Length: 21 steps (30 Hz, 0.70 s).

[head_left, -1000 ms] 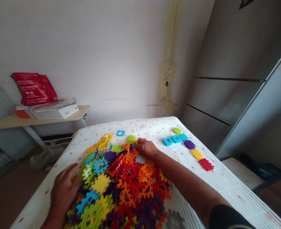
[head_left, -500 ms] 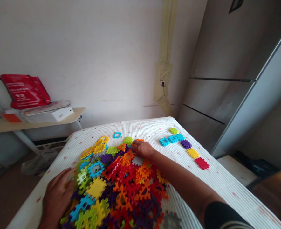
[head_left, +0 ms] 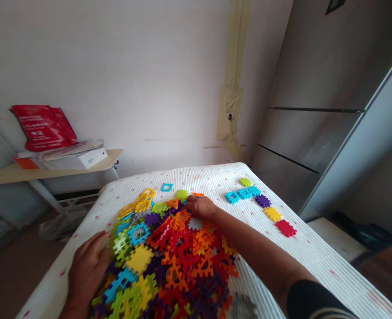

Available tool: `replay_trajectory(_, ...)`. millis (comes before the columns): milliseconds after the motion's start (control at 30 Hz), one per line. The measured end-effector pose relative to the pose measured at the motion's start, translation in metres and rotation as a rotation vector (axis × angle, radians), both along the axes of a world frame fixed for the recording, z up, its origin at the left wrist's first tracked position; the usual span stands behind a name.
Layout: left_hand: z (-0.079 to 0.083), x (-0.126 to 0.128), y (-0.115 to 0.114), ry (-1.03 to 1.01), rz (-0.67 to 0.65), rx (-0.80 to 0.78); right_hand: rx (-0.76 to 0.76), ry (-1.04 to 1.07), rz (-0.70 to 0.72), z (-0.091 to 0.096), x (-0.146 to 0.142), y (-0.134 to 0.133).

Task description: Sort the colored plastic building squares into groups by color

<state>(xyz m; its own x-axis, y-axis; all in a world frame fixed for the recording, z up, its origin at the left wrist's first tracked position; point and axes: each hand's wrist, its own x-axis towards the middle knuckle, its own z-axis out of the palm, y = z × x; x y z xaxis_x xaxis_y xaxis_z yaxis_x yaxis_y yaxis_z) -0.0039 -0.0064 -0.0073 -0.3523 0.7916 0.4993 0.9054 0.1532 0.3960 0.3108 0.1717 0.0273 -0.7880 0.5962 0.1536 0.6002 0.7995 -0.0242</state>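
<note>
A heap of colorful plastic interlocking tiles (head_left: 179, 248) lies on the white cloth, with solid squares and cut-out frames mixed together. Along its left side rests my left hand (head_left: 88, 266), fingers stretched out and thumb apart, touching the edge tiles. My right hand (head_left: 200, 207) reaches over the heap's far edge with its fingers bent and bunched downward. Its fingertips are hidden, so any tile in them cannot be made out. Near it lie a lime-green tile (head_left: 182, 194), an orange tile (head_left: 198, 194) and a grey tile (head_left: 195, 223).
To the right, a bent row holds several tiles, including a purple one (head_left: 263, 201), a yellow one (head_left: 272, 214) and a red one (head_left: 286, 228). A blue frame tile (head_left: 166, 187) lies beyond the heap. A side table (head_left: 116, 156) bears boxes and a red bag (head_left: 43, 128). A grey cabinet (head_left: 302, 133) stands right.
The whole view has shifted slightly, so everything appears a little further right. Both hands keep nearly the same places at the heap.
</note>
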Motion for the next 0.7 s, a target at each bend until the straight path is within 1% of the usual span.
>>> replay_trajectory(267, -0.003, 0.000, 0.001, 0.045, -0.011, 0.040, 0.042, 0.031, 0.011, 0.005, 0.008, -0.007)
replay_trajectory(367, -0.003, -0.001, 0.002, 0.048, -0.020, 0.043, 0.050, 0.086, -0.014, 0.008, 0.010, -0.009)
replay_trajectory(467, -0.003, -0.002, 0.002, 0.045, -0.013, 0.035, 0.013, 0.236, -0.064, 0.010, 0.012, -0.012)
replay_trajectory(567, -0.004, -0.002, 0.001, 0.040, -0.007, 0.035, -0.061, 0.443, -0.100, 0.013, 0.020, -0.015)
replay_trajectory(633, -0.004, -0.002, 0.001, 0.039, -0.011, 0.045, -0.152, 0.606, -0.135, 0.015, 0.031, -0.018)
replay_trajectory(700, -0.004, -0.002, 0.001, 0.038, -0.018, 0.053, -0.300, 0.776, -0.220, 0.016, 0.045, -0.022)
